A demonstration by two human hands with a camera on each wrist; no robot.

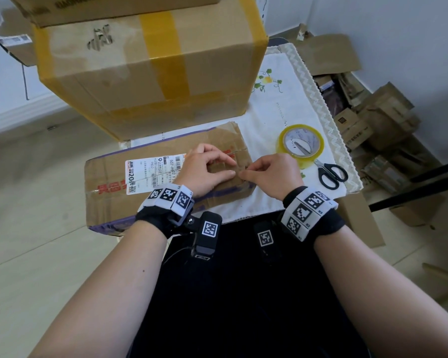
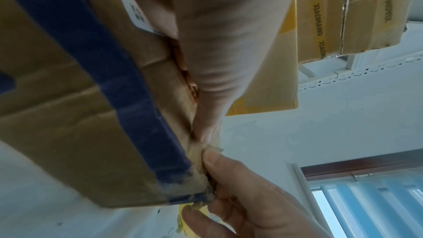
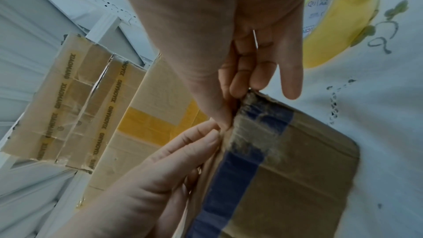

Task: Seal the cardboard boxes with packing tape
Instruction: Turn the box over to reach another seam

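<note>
A flat cardboard box (image 1: 109, 202) with a white shipping label and a dark blue stripe lies on the table in front of me. My left hand (image 1: 229, 167) rests on its top at the right end, and thumb and forefinger meet at that edge on a strip of clear tape (image 2: 217, 148). My right hand (image 1: 243, 174) pinches the same strip at the box's right corner (image 3: 249, 100). In the right wrist view the fingertips (image 3: 213, 133) of my left hand touch my right thumb (image 3: 219, 115). A yellow tape roll (image 1: 301, 161) lies to the right of the hands.
Black scissors (image 1: 327, 167) lie with their blades inside the roll on the white embroidered cloth (image 1: 282, 104). A large box (image 1: 150, 73) sealed with yellow tape stands behind the flat one. Flattened cartons (image 1: 373, 125) are piled on the floor at right, beside black bars (image 1: 424, 182).
</note>
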